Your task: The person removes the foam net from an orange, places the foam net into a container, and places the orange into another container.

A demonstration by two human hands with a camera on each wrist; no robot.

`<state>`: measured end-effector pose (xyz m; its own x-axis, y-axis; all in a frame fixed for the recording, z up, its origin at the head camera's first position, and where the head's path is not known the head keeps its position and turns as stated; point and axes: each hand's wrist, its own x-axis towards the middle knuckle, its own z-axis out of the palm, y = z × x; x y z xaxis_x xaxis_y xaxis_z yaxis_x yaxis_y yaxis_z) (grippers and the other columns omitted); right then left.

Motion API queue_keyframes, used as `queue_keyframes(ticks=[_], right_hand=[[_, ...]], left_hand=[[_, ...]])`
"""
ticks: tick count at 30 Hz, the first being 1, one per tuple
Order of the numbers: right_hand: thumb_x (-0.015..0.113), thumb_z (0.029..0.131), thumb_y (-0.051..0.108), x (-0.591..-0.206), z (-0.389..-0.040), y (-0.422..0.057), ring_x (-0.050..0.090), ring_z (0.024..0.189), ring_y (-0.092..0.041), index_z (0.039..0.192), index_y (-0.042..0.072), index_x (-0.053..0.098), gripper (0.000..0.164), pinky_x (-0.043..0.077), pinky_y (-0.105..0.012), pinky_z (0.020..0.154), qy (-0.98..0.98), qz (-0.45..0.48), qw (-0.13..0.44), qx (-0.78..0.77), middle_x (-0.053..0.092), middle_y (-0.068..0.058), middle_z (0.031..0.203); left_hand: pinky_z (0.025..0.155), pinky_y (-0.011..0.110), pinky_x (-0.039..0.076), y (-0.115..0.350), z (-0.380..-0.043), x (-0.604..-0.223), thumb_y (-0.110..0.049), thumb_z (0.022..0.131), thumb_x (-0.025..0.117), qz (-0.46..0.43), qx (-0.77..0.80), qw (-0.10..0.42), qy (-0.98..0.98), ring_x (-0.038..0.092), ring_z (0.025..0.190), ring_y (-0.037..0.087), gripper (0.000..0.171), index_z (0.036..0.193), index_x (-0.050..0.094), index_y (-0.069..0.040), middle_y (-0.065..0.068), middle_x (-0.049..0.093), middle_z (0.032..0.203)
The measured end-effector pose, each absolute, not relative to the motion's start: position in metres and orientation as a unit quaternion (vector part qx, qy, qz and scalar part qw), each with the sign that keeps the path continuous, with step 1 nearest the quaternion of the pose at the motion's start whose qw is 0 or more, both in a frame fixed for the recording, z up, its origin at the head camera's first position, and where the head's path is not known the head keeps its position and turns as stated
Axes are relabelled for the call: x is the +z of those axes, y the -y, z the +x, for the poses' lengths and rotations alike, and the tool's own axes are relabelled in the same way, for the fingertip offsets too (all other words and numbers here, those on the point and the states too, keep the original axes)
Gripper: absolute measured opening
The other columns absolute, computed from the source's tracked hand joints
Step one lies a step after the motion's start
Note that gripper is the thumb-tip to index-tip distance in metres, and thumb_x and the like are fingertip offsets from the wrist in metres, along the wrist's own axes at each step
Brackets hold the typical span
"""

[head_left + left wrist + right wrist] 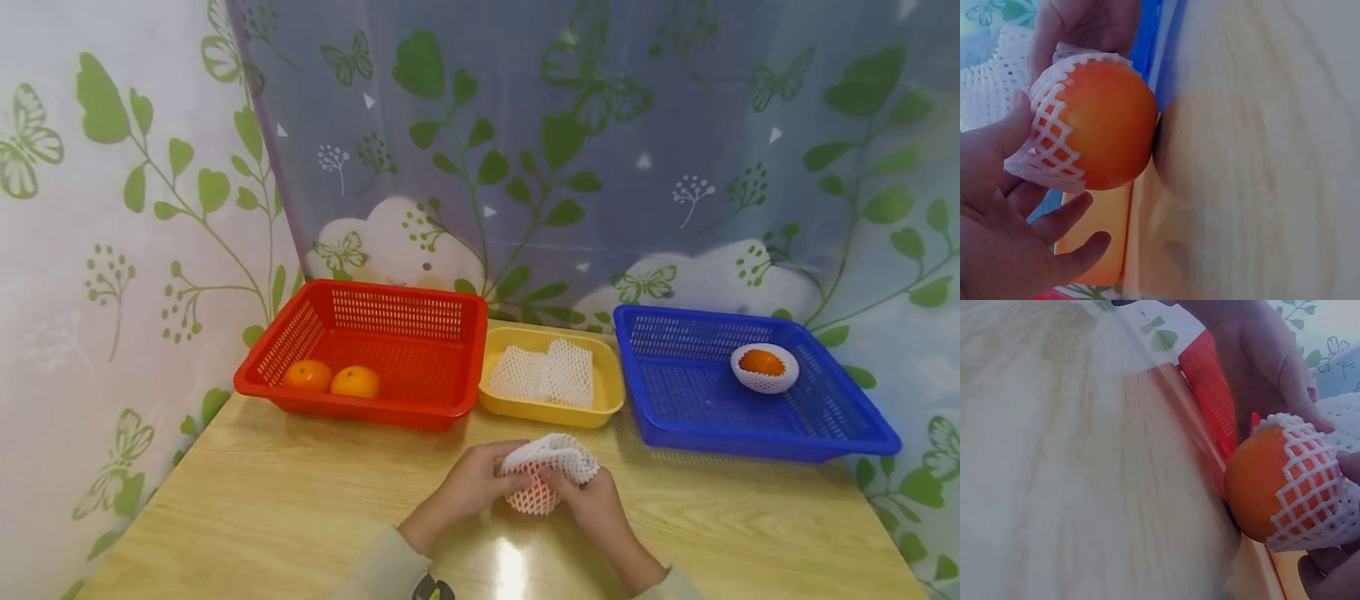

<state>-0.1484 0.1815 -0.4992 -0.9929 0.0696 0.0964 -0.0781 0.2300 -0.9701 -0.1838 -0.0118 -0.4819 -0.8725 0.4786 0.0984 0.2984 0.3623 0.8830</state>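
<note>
Low over the wooden table, my two hands hold an orange [534,490] that sits partly inside a white foam net sleeve [1054,134]. My left hand [474,482] grips it from the left, thumb on the netting; its outer fingers are spread in the left wrist view. From the other side my right hand [596,504] pinches the net against the fruit, its thumb on the mesh. The orange's bare underside [1250,487] faces the table in the right wrist view. Loose netting sticks out past the top of the fruit. Some fingertips are hidden behind the sleeve.
At the back left, a red basket [420,410] holds two oranges [356,382]. Beside it a yellow tray [551,412] contains flat foam nets [566,373]. The blue basket [750,442] on the right holds a netted orange [763,364]. A patterned curtain [465,167] hangs behind.
</note>
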Motion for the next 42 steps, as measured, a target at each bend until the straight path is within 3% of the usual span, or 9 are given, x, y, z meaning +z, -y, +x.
queue_keyframes(ticks=[5, 10, 15, 23, 32, 42], right_hand=[[0.074, 0.086, 0.01, -0.502, -0.143, -0.176, 0.065, 0.087, -0.009, 0.112, -0.004, 0.064, 0.031, 0.054, -0.024, 0.079, 0.766, 0.0, 0.044, 0.642, 0.07, -0.013, 0.1], [0.074, 0.085, 0.009, -0.502, -0.142, -0.171, 0.065, 0.086, -0.009, 0.111, -0.008, 0.063, 0.032, 0.054, -0.024, 0.078, 0.752, -0.012, 0.037, 0.658, 0.07, -0.014, 0.1], [0.074, 0.085, 0.008, -0.503, -0.143, -0.171, 0.065, 0.089, -0.009, 0.111, -0.007, 0.063, 0.032, 0.054, -0.023, 0.08, 0.749, -0.009, 0.035, 0.661, 0.069, -0.014, 0.103], [0.073, 0.086, 0.008, -0.505, -0.143, -0.171, 0.065, 0.091, -0.009, 0.112, -0.005, 0.063, 0.032, 0.053, -0.023, 0.082, 0.756, -0.004, 0.029, 0.654, 0.07, -0.014, 0.104], [0.077, 0.084, 0.012, -0.499, -0.15, -0.176, 0.066, 0.085, -0.008, 0.099, -0.002, 0.072, 0.021, 0.054, -0.024, 0.077, 0.781, 0.023, 0.066, 0.62, 0.073, -0.009, 0.093], [0.077, 0.082, 0.01, -0.499, -0.155, -0.177, 0.065, 0.082, -0.006, 0.099, -0.003, 0.072, 0.021, 0.054, -0.025, 0.075, 0.791, 0.026, 0.093, 0.604, 0.074, -0.01, 0.092]], left_hand=[[0.102, 0.045, 0.044, 0.014, -0.19, -0.481, -0.01, 0.088, 0.071, 0.231, 0.516, 0.058, -0.823, 0.057, 0.121, 0.028, 0.032, 0.12, 0.069, -0.007, 0.007, 0.065, 0.124], [0.098, 0.043, 0.048, 0.015, -0.196, -0.481, 0.001, 0.083, 0.072, 0.223, 0.524, 0.035, -0.821, 0.061, 0.115, 0.029, 0.031, 0.113, 0.072, -0.005, 0.01, 0.069, 0.116], [0.097, 0.043, 0.049, 0.015, -0.195, -0.481, -0.004, 0.084, 0.073, 0.215, 0.533, 0.04, -0.817, 0.063, 0.112, 0.024, 0.028, 0.112, 0.073, -0.005, 0.007, 0.07, 0.114], [0.098, 0.049, 0.046, 0.02, -0.186, -0.487, -0.025, 0.087, 0.074, 0.214, 0.54, 0.056, -0.812, 0.061, 0.114, 0.021, 0.033, 0.116, 0.071, -0.011, 0.0, 0.069, 0.117], [0.098, 0.05, 0.046, 0.03, -0.181, -0.486, -0.026, 0.086, 0.075, 0.21, 0.557, 0.084, -0.799, 0.057, 0.117, 0.025, 0.041, 0.124, 0.066, -0.012, 0.003, 0.066, 0.122], [0.102, 0.05, 0.043, 0.028, -0.182, -0.489, -0.03, 0.085, 0.076, 0.247, 0.531, 0.073, -0.807, 0.053, 0.124, 0.024, 0.054, 0.132, 0.059, -0.01, 0.004, 0.061, 0.132]])
